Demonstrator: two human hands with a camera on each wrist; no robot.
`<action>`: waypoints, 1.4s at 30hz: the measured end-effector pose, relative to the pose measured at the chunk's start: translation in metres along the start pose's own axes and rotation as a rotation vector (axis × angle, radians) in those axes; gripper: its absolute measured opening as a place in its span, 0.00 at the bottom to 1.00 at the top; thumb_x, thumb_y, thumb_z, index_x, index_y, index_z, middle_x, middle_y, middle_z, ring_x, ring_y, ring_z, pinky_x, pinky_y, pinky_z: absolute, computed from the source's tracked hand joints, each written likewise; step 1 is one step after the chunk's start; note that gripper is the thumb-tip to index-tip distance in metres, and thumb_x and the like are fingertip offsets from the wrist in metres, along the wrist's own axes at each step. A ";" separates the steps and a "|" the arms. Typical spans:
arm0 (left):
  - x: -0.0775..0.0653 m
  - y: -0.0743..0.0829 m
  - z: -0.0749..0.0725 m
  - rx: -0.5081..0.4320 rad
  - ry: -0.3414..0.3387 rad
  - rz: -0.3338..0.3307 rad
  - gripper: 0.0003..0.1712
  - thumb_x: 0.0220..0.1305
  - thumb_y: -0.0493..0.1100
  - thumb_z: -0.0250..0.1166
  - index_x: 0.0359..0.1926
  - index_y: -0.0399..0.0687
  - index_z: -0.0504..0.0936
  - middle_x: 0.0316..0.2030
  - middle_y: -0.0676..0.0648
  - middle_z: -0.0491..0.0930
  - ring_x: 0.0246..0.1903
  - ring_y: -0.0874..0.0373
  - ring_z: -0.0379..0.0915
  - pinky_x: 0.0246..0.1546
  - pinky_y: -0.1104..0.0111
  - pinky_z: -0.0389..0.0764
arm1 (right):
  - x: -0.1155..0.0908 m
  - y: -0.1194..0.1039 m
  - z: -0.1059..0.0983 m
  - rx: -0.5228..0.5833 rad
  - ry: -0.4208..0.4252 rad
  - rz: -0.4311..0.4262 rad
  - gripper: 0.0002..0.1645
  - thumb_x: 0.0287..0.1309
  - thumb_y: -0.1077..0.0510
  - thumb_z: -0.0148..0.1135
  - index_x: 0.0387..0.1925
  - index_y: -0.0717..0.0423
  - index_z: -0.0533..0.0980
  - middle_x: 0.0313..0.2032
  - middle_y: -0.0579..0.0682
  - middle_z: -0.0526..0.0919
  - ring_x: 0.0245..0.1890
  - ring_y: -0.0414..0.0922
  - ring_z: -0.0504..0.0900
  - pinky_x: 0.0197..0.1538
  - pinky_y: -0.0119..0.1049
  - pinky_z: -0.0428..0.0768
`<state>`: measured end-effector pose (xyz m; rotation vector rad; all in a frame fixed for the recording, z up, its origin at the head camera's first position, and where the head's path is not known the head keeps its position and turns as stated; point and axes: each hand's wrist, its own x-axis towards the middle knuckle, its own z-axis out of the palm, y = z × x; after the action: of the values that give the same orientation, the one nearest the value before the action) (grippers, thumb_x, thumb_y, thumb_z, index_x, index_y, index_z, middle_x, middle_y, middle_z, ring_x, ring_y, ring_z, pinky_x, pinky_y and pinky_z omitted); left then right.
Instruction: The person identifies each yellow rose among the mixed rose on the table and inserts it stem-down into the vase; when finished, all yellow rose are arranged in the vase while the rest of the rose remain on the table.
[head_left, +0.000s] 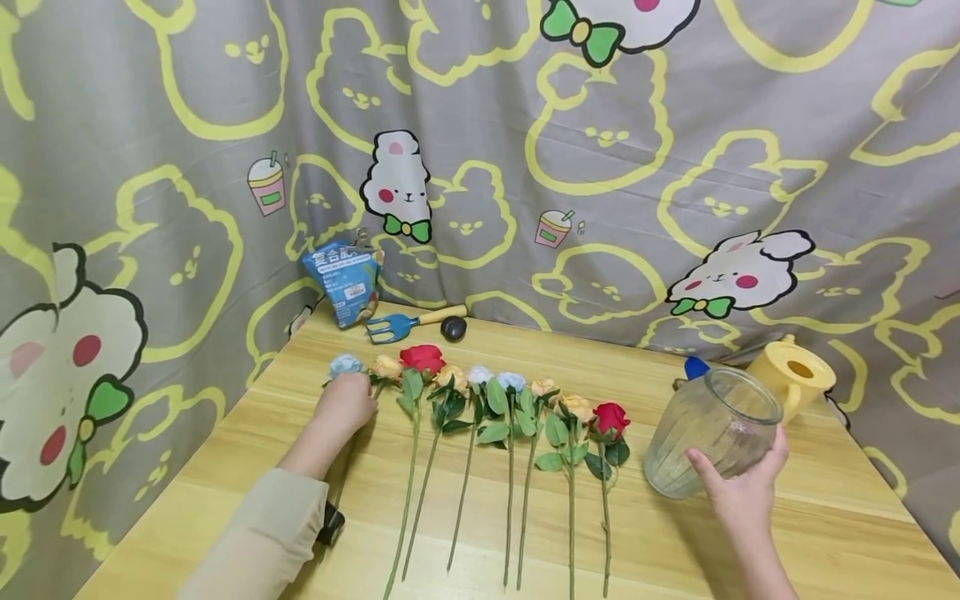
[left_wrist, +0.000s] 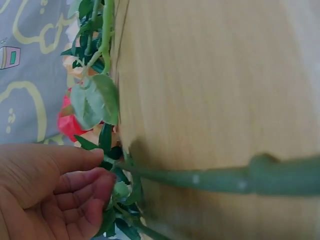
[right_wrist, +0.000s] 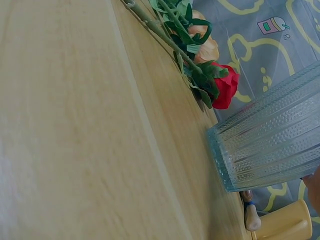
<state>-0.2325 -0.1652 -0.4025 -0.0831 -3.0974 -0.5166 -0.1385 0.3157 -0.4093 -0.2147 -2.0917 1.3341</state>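
My left hand (head_left: 343,407) is at the left end of a row of roses, next to a blue rose (head_left: 346,365) and a peach rose (head_left: 387,367). In the left wrist view its thumb and index finger pinch a green rose stem (left_wrist: 215,181) just below the leaves. My right hand (head_left: 746,492) grips a clear ribbed glass vase (head_left: 697,446), thumb on the near side and the other fingers mostly hidden behind it. The vase leans with its mouth up and to the right. Nearest to it lies a red rose (head_left: 612,419).
Several more roses lie side by side across the wooden table (head_left: 420,575), stems toward me. Behind are a blue bag (head_left: 348,283), a blue hand fork (head_left: 393,327) and a dark round object (head_left: 453,328). A yellow watering can (head_left: 806,375) stands behind the vase. A patterned curtain (head_left: 480,108) encloses the table.
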 end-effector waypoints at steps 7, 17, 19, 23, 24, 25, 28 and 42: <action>0.005 0.001 0.007 0.070 0.007 0.014 0.07 0.48 0.31 0.59 0.17 0.39 0.75 0.21 0.43 0.77 0.25 0.47 0.75 0.28 0.56 0.76 | 0.000 0.001 0.000 -0.002 0.006 -0.020 0.65 0.36 0.69 0.71 0.67 0.36 0.40 0.62 0.56 0.55 0.58 0.52 0.58 0.63 0.39 0.52; -0.001 -0.003 0.000 -0.130 0.147 0.058 0.17 0.52 0.35 0.61 0.11 0.46 0.67 0.11 0.53 0.62 0.14 0.59 0.60 0.17 0.66 0.64 | 0.000 0.001 0.000 0.001 0.018 -0.019 0.65 0.36 0.69 0.71 0.67 0.36 0.41 0.63 0.56 0.55 0.59 0.52 0.58 0.64 0.43 0.51; -0.004 -0.004 -0.004 -0.179 0.196 0.089 0.11 0.51 0.36 0.64 0.15 0.43 0.74 0.14 0.52 0.70 0.17 0.57 0.66 0.21 0.64 0.68 | 0.000 0.001 0.000 -0.001 0.018 -0.022 0.65 0.36 0.69 0.71 0.67 0.36 0.41 0.63 0.55 0.55 0.59 0.51 0.58 0.64 0.42 0.51; -0.013 -0.002 -0.015 -0.283 0.270 0.110 0.05 0.52 0.39 0.66 0.26 0.40 0.81 0.22 0.50 0.78 0.25 0.55 0.73 0.29 0.61 0.74 | 0.000 0.002 -0.001 -0.002 0.016 -0.019 0.65 0.36 0.69 0.71 0.67 0.36 0.41 0.63 0.55 0.55 0.59 0.52 0.58 0.63 0.42 0.52; -0.015 0.000 -0.018 -0.312 0.282 0.109 0.06 0.53 0.39 0.66 0.27 0.39 0.82 0.23 0.49 0.79 0.26 0.55 0.74 0.29 0.61 0.75 | 0.000 0.002 -0.001 -0.003 0.014 -0.015 0.65 0.36 0.68 0.71 0.67 0.35 0.40 0.63 0.55 0.55 0.59 0.52 0.58 0.63 0.43 0.52; -0.017 0.002 -0.022 -0.341 0.288 0.102 0.06 0.53 0.40 0.65 0.28 0.40 0.82 0.24 0.49 0.79 0.26 0.55 0.74 0.29 0.62 0.75 | 0.000 0.001 -0.001 -0.002 0.013 -0.012 0.65 0.37 0.68 0.71 0.67 0.35 0.40 0.63 0.55 0.55 0.59 0.53 0.58 0.63 0.44 0.51; -0.022 0.011 -0.033 -0.410 0.301 0.105 0.07 0.55 0.41 0.65 0.30 0.40 0.82 0.26 0.48 0.80 0.26 0.56 0.75 0.28 0.64 0.75 | 0.000 0.001 0.000 -0.001 0.010 -0.008 0.65 0.37 0.68 0.71 0.67 0.35 0.41 0.63 0.55 0.55 0.59 0.54 0.57 0.63 0.46 0.51; -0.022 0.112 -0.098 -0.692 0.247 0.417 0.08 0.54 0.43 0.66 0.34 0.44 0.82 0.25 0.52 0.80 0.24 0.60 0.74 0.25 0.68 0.76 | 0.001 0.000 -0.001 0.007 -0.006 0.040 0.65 0.38 0.68 0.71 0.66 0.33 0.39 0.63 0.56 0.54 0.60 0.53 0.56 0.64 0.44 0.50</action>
<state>-0.2060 -0.0920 -0.2731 -0.5885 -2.4194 -1.3971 -0.1387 0.3174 -0.4088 -0.2513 -2.0974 1.3662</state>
